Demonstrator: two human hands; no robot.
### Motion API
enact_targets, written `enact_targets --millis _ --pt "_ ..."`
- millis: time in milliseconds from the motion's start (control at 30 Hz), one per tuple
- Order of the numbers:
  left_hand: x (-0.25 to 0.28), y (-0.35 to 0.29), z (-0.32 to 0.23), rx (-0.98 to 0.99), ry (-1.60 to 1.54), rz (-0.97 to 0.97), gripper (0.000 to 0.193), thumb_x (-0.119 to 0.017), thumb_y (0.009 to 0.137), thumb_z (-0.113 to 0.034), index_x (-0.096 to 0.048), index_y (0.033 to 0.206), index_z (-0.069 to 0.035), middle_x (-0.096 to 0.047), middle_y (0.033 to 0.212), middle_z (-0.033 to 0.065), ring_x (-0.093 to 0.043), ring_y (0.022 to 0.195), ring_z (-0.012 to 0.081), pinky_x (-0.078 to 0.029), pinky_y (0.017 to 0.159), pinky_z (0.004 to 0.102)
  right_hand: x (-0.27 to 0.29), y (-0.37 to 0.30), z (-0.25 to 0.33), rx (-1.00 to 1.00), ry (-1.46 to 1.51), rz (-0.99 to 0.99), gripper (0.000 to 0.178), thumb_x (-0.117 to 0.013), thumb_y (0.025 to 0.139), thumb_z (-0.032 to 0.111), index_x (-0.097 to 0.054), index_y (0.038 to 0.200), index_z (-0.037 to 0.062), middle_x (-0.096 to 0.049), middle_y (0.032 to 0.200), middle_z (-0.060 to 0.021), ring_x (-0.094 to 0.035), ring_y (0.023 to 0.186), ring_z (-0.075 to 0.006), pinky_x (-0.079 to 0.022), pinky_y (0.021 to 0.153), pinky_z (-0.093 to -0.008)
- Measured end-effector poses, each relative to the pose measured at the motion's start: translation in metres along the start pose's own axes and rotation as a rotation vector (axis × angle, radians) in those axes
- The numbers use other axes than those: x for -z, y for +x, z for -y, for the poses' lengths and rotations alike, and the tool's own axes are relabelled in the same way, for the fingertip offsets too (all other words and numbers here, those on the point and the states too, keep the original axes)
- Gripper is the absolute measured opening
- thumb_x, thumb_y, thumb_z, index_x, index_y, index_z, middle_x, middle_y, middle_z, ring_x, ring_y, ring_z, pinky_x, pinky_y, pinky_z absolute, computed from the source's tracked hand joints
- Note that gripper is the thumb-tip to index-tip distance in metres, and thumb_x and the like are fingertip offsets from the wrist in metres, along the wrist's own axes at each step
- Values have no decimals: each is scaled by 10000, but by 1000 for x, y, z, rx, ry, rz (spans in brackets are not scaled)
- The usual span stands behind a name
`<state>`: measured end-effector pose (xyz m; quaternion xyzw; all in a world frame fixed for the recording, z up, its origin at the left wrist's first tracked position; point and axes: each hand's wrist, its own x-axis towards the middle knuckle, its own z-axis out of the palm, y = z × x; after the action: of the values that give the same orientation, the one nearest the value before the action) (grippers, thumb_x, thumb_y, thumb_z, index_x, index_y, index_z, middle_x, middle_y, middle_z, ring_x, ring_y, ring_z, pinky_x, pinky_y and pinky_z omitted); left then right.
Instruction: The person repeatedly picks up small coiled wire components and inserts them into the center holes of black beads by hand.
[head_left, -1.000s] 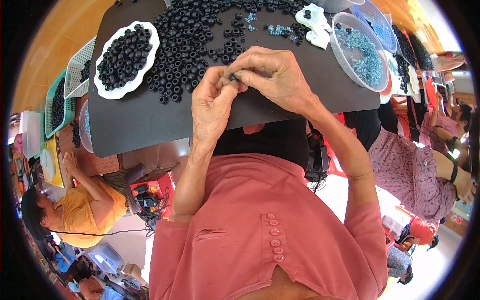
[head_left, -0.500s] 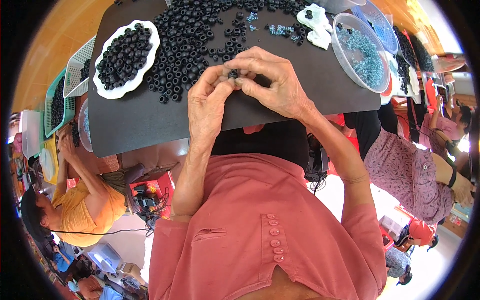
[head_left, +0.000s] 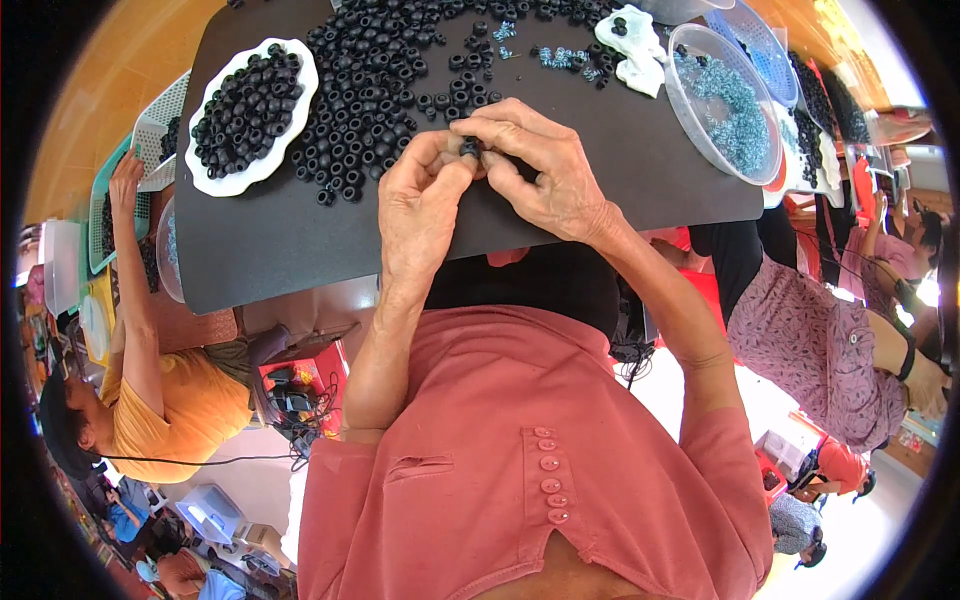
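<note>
Over the near part of the dark table, my left hand (head_left: 420,200) pinches a small round black part (head_left: 470,148) between thumb and forefinger. From the other side, my right hand (head_left: 545,175) closes in on the same part, its forefinger touching my left fingertips and its thumb beside the part. Fingers cover much of the part, so its details cannot be made out. Beyond my hands spreads a heap of black ring-like parts (head_left: 370,95) with holes. More of them fill a white scalloped plate (head_left: 205,180) on the left.
A clear round tub (head_left: 690,130) of small bluish transparent pieces stands at the right, next to a blue basket (head_left: 765,45). White crumpled material (head_left: 640,75) lies near it. At the left, a co-worker's hand (head_left: 127,170) is at a green basket (head_left: 97,225).
My right thumb has drawn back slightly, and more of the black part shows between my fingers. The co-worker on the left has reached one arm forward to the baskets.
</note>
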<state>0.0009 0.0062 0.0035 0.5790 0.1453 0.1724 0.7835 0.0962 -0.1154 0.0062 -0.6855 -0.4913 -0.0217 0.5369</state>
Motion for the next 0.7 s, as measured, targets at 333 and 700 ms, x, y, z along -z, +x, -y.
enact_targets --millis 333,700 --pt "-4 -2 2 -51 116 24 85 -554 875 13 -587 953 10 -586 803 -7 -586 786 56 -488 737 208 11 1 5 -225 164 52 175 -610 809 -27 -663 974 -4 -647 849 -71 -632 715 -121 -524 668 -244" --pt "-4 -2 2 -60 101 35 78 -548 873 16 -575 947 10 -578 813 -5 -595 796 61 -485 728 201 6 -2 3 -353 343 -21 142 -645 810 -19 -676 949 -7 -638 841 -33 -614 747 -81 -511 666 -222"
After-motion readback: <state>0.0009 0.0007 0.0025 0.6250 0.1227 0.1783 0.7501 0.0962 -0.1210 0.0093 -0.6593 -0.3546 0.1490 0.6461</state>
